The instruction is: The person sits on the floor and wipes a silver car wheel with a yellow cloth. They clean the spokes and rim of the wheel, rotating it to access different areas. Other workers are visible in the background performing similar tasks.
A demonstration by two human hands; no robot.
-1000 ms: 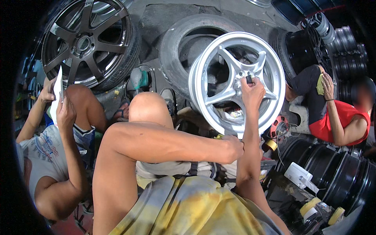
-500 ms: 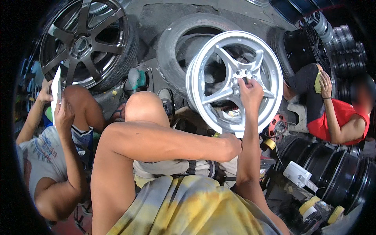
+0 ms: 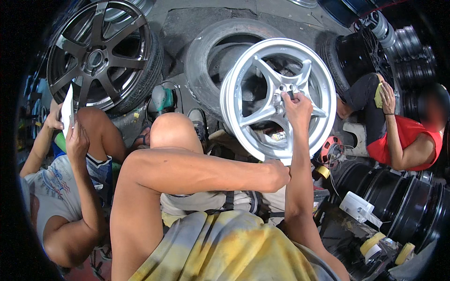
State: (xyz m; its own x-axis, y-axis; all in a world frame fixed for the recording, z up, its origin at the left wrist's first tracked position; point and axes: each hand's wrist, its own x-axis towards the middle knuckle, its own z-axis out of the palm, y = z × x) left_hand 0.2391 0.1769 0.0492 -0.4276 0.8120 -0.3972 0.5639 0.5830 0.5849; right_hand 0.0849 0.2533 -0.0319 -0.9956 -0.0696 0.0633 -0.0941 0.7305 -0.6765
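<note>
The right hand (image 3: 298, 107) pinches a dark piece (image 3: 290, 94) at the silver wheel (image 3: 267, 114), but the left hand (image 3: 278, 176) I cannot tell.

In our right hand (image 3: 299, 104) we pinch a small dark piece (image 3: 290, 95), mostly hidden by our fingers. Around that grip we see the silver wheel rim (image 3: 260, 117), tilted, glossy, its star-shaped spokes spreading above, left and right of our fingertips.

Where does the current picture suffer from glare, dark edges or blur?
Head view: glare whitens the silver wheel along its lower rim; head view: highlights streak the black rims; head view: sides curve into black, a co-worker's head is blurred.
</note>
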